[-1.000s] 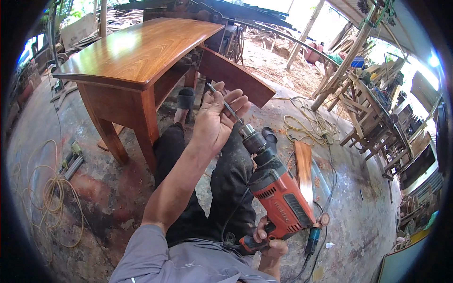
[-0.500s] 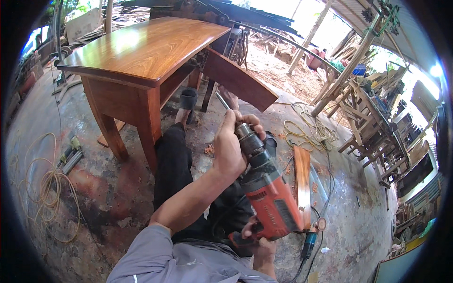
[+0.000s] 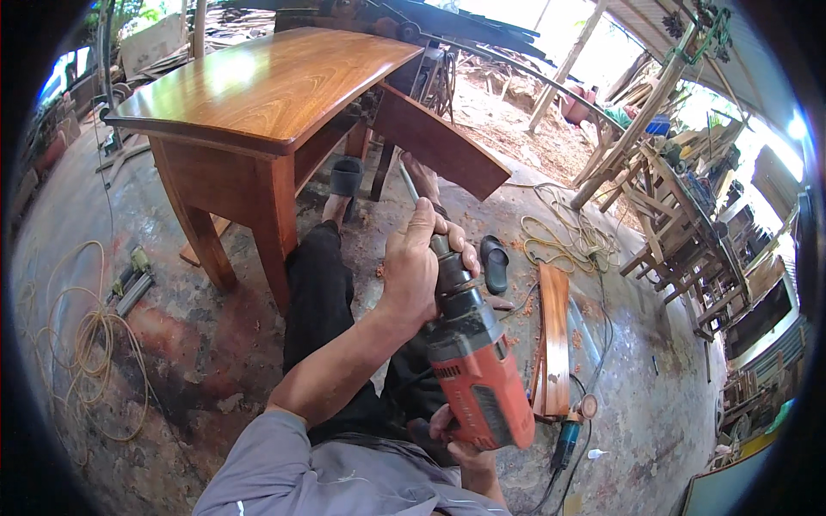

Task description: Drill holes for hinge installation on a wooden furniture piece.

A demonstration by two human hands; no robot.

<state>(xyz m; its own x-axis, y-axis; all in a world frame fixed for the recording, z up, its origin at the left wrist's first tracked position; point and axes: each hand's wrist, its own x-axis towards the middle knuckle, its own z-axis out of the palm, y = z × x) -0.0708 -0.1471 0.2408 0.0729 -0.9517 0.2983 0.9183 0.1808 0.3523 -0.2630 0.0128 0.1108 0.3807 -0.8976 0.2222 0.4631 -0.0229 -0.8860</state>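
Note:
I sit on the ground with my legs stretched out, holding an orange and black power drill (image 3: pixel 477 378) over my lap. My left hand (image 3: pixel 417 262) is wrapped around the dark chuck at the drill's front end, where a long bit (image 3: pixel 409 187) sticks out toward the table. My right hand (image 3: pixel 456 443) grips the drill's handle from below, mostly hidden by the tool body. A varnished wooden table (image 3: pixel 267 82) stands just ahead, with a dark wooden panel (image 3: pixel 439 142) leaning at its right side.
A coil of yellowish cord (image 3: pixel 86 344) and a small tool (image 3: pixel 129 275) lie on the floor at left. A wooden board (image 3: pixel 553 340), a black sandal (image 3: pixel 495 262) and tangled cable (image 3: pixel 559 241) lie at right. Wooden chair frames (image 3: pixel 680 249) stand further right.
The drill has swung closer and more upright over my lap. My left hand has gone from loosely fingering the bit to closing around the chuck.

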